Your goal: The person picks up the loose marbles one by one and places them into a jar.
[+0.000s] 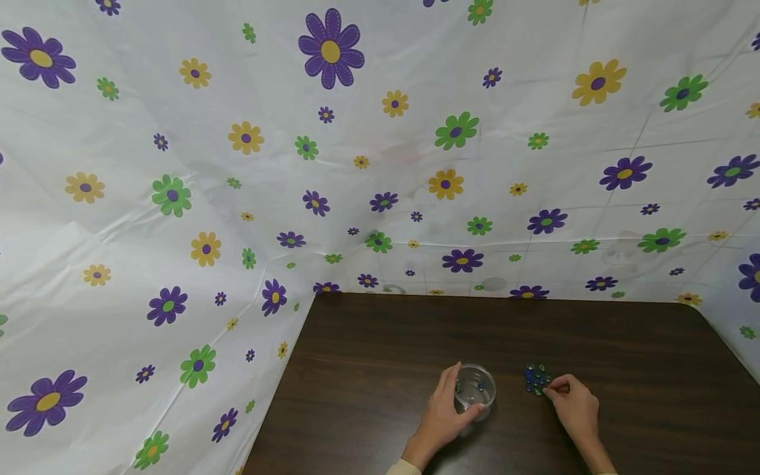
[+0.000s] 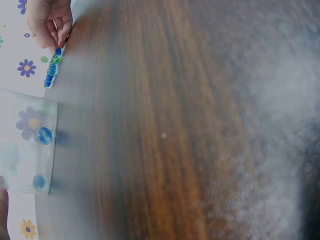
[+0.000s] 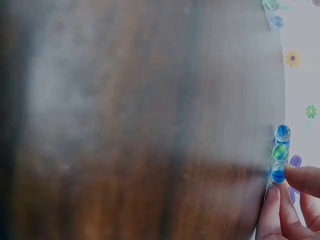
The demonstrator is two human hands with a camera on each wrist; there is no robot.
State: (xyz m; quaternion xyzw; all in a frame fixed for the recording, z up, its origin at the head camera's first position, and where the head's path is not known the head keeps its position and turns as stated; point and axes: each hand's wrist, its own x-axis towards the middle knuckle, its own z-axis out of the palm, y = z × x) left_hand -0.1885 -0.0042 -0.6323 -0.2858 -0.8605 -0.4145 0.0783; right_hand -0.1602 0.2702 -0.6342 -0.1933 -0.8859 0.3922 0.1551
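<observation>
My left hand [image 1: 441, 412] grips a clear round cup [image 1: 488, 412], thumb on the near side and fingers round the left side. Inside the cup lie a few glass marbles; a blue-swirled marble [image 2: 44, 135] shows through its wall. To the cup's right, a tight cluster of blue and green marbles [image 1: 536, 377] rests on the table. At the cluster's near right edge is my right hand [image 1: 574, 408], its thumb and finger pinching a blue marble [image 3: 278, 174]. A green marble [image 3: 280, 152] sits right beside that one.
The dark wood-grain table [image 1: 368, 349] runs back to a white flowered sheet [image 1: 356, 132], which hangs behind it and along the left side. More of the sheet hangs past the table's right edge.
</observation>
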